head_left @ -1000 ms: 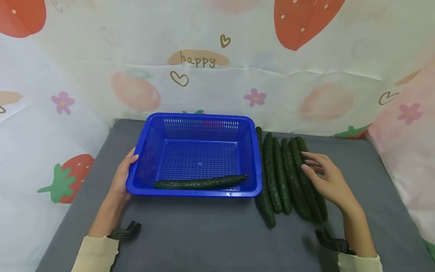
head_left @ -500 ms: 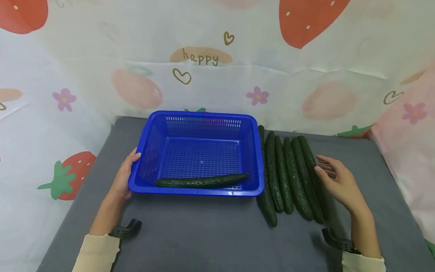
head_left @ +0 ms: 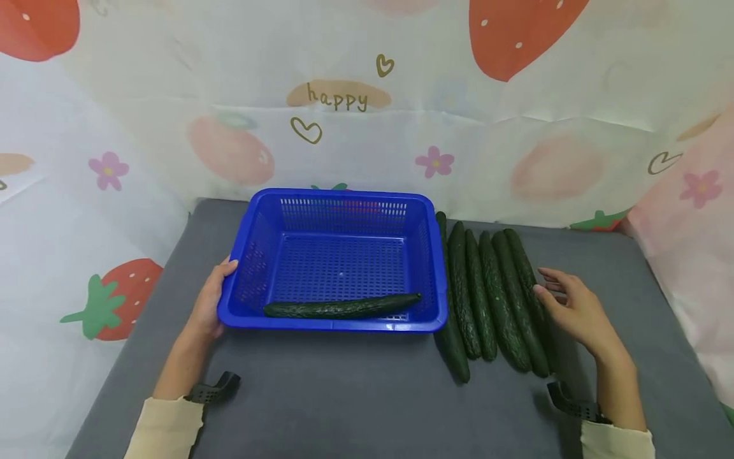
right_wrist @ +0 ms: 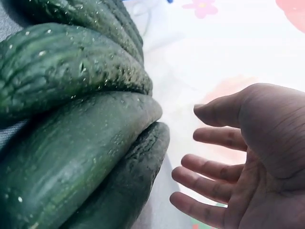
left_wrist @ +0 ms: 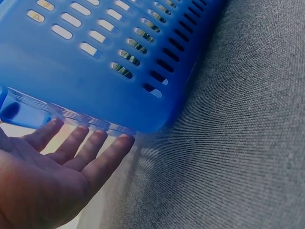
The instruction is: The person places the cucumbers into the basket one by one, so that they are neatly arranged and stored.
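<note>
My left hand (head_left: pixel 208 299) holds the blue plastic basket (head_left: pixel 331 324) by its left side, thumb over the rim. In the left wrist view, the fingers (left_wrist: pixel 107 155) of that hand reach to the basket's slotted wall (left_wrist: pixel 62 71). One dark green cucumber (head_left: pixel 343 307) lies inside, along the near wall. Right of the basket, several more cucumbers (head_left: pixel 504 299) lie side by side, the leftmost partly hidden by the basket's rim. My right hand (head_left: pixel 579 312) is just beyond the rightmost cucumber (head_left: pixel 530 280), fingers loosely bent. A gap shows between its fingertips and the cucumbers (right_wrist: pixel 81 148) in the right wrist view.
A grey cloth (head_left: pixel 355 395) covers the table. Behind it hangs a white curtain (head_left: pixel 355 153) printed with strawberries, flowers and hearts, and it also runs along both sides. Each wrist carries a black bracket (head_left: pixel 215 387).
My right hand has drawn back to the right, from over the rightmost cucumbers to beside them. The left hand keeps its hold on the basket, and the cucumbers lie as before.
</note>
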Action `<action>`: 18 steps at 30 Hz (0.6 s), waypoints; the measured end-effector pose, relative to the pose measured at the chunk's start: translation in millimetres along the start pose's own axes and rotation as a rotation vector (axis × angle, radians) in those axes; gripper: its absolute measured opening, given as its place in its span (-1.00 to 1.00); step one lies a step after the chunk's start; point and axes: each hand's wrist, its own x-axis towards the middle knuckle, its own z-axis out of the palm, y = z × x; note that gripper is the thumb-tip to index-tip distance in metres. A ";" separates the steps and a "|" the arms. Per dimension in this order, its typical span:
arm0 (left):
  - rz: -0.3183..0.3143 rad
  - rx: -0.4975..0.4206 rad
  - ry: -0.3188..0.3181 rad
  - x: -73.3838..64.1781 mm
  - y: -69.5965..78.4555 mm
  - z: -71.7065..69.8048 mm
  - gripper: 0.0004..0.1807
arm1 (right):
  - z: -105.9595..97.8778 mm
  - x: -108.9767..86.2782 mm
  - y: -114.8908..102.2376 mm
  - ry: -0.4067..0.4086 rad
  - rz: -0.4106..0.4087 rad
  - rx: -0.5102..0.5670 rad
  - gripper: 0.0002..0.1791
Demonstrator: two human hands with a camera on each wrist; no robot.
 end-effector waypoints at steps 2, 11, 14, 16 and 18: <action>-0.006 0.009 0.005 0.9 0.1 0.3 -0.59 | 0.5 -0.1 2.3 -0.014 0.015 -0.003 -0.33; 0.013 0.015 -0.049 4.3 2.2 -1.6 -0.54 | 3.2 4.4 6.1 -0.053 0.044 -0.089 -0.29; 0.025 -0.004 -0.057 5.2 2.5 -1.8 -0.55 | 4.5 7.1 8.0 -0.048 0.052 -0.129 -0.29; 0.021 -0.021 -0.066 5.5 2.4 -1.0 -0.56 | 4.4 7.6 9.5 -0.046 0.057 -0.150 -0.29; 0.010 -0.029 -0.067 5.1 2.0 -0.4 -0.58 | 3.8 7.8 10.3 -0.050 0.066 -0.159 -0.30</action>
